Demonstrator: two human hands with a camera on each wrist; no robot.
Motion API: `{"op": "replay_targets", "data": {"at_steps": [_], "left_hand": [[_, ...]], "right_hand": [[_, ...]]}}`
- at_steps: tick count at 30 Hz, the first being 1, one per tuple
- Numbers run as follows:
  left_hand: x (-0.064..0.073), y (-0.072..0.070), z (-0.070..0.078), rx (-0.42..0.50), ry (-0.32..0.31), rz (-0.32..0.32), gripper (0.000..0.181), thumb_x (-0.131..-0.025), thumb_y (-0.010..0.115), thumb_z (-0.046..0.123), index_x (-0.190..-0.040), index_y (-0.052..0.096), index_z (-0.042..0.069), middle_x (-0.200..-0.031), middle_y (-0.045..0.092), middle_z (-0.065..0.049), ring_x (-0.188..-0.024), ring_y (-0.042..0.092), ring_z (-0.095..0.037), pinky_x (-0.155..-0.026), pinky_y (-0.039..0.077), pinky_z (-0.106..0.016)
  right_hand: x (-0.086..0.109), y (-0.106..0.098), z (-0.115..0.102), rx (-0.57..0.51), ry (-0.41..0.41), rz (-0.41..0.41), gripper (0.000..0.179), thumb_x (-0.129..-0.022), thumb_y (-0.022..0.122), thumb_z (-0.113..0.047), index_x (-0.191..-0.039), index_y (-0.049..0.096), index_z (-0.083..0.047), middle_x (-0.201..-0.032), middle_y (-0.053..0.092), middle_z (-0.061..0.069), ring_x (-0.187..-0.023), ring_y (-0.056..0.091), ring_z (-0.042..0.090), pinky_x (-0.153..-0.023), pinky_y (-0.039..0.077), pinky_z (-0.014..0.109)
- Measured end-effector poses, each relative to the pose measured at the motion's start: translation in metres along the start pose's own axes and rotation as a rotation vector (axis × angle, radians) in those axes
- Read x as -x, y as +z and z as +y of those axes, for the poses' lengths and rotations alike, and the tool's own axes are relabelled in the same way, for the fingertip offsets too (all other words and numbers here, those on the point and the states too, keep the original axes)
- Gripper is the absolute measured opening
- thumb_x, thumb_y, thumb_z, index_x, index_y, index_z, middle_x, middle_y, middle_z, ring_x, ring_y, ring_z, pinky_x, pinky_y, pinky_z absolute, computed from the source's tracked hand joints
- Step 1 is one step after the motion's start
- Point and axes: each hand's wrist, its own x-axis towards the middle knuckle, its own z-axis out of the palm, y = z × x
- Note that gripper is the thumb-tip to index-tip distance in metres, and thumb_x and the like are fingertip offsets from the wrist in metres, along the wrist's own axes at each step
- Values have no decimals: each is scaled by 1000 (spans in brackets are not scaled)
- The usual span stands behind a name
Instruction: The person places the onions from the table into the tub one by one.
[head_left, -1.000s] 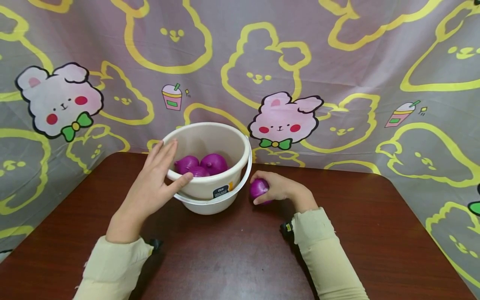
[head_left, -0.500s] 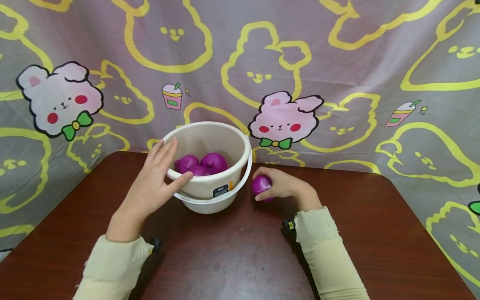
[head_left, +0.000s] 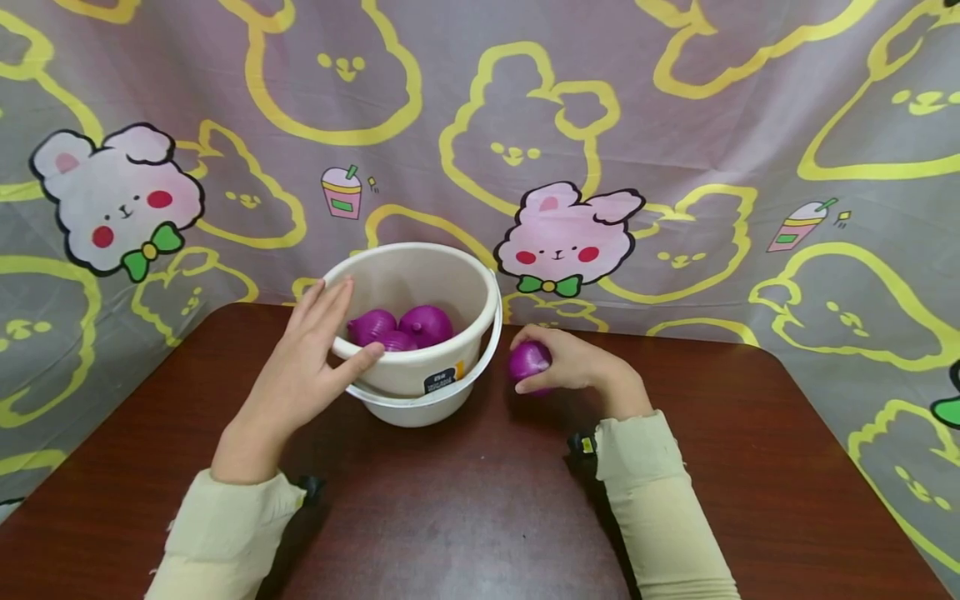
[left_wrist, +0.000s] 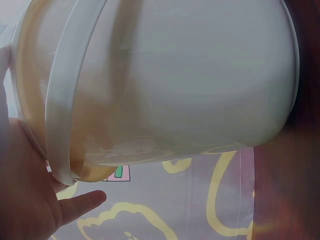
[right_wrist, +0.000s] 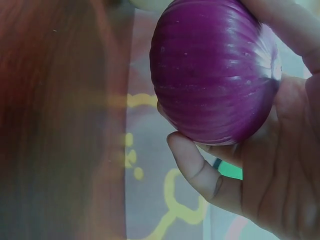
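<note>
My left hand (head_left: 296, 379) rests on the left side of the white bucket's rim (head_left: 330, 275), fingers long and spread, thumb across the near edge. The left wrist view shows the bucket's smooth outer wall (left_wrist: 200, 75) and white handle (left_wrist: 62, 110), with my left hand (left_wrist: 25, 185) at the rim. Inside the bucket, three purple onions (head_left: 426, 326) show. To its right, my right hand (head_left: 581, 367) grips another purple onion (head_left: 528, 362), fingers over the far side and thumb in front. Up close, this onion (right_wrist: 215, 70) looks ribbed and glossy, held by my right hand (right_wrist: 270, 185) clear of the tabletop.
The dark red-brown wooden table (head_left: 450, 517) reaches out to both sides, with rounded back corners. Directly behind it hangs a grey curtain (head_left: 420, 125) printed with yellow outlines and rabbit faces. The bucket's handle (head_left: 491, 350) hangs down around its front and right side.
My right hand has moved slightly up and to the right, away from the bucket, with the onion in its grip. My left hand and the bucket have stayed put.
</note>
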Motion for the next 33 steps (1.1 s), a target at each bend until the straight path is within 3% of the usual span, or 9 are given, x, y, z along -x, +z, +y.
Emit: {"op": "replay_targets", "data": {"at_steps": [10, 33], "left_hand": [[0, -1, 1, -2, -13, -15, 88, -94, 57, 58, -159, 22, 9, -165, 23, -12, -155, 6, -36, -114, 23, -71], [1, -1, 2, -2, -21, -12, 89, -93, 57, 57, -159, 21, 10, -165, 23, -12, -155, 6, -36, -113, 23, -72]], "right_hand": [[9, -12, 2, 23, -57, 63, 57, -78, 84, -32, -124, 55, -19, -119, 60, 6, -107, 60, 26, -88, 57, 39], [29, -27, -14, 22, -71, 163, 58, -75, 86, -28, -124, 55, -18, -122, 58, 6, -111, 57, 28, -88, 57, 43]]}}
